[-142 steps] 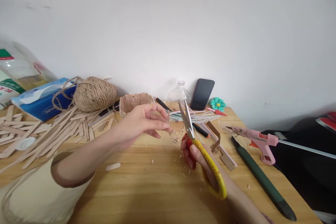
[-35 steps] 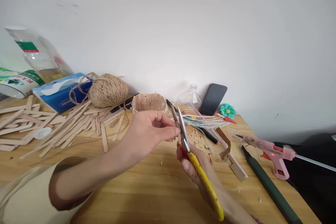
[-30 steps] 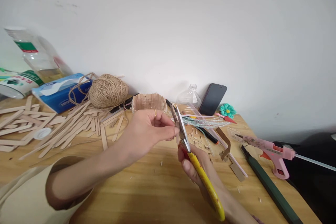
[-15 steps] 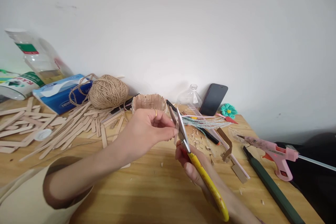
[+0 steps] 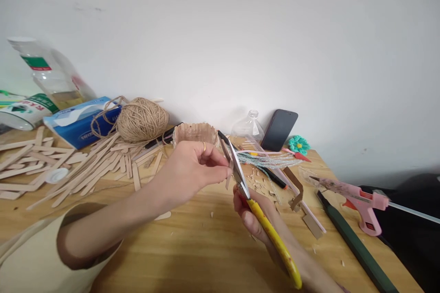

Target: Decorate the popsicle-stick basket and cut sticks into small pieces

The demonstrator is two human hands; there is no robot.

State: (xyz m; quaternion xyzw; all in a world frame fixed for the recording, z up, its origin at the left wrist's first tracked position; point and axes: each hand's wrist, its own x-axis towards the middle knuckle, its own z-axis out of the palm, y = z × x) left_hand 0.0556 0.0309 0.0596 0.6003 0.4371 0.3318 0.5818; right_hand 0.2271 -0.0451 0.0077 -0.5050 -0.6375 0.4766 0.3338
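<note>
Pinched between thumb and fingers of my left hand is a small wooden piece, upright beside the scissor blades. My right hand is wrapped round the yellow-handled scissors, whose blades point up and away, slightly parted, close to my left fingertips. Behind my left hand stands a round holder of wooden sticks, its lower part hidden. Wood chips lie on the table right of the blades.
Loose craft sticks, a twine ball and a blue tissue pack lie left. To the right are bead strands, a phone, a pink glue gun and a dark green tool.
My right hand and the scissors have shifted slightly right, and the blades look closer together. The small wooden piece has tilted a little; my left hand has barely moved.
</note>
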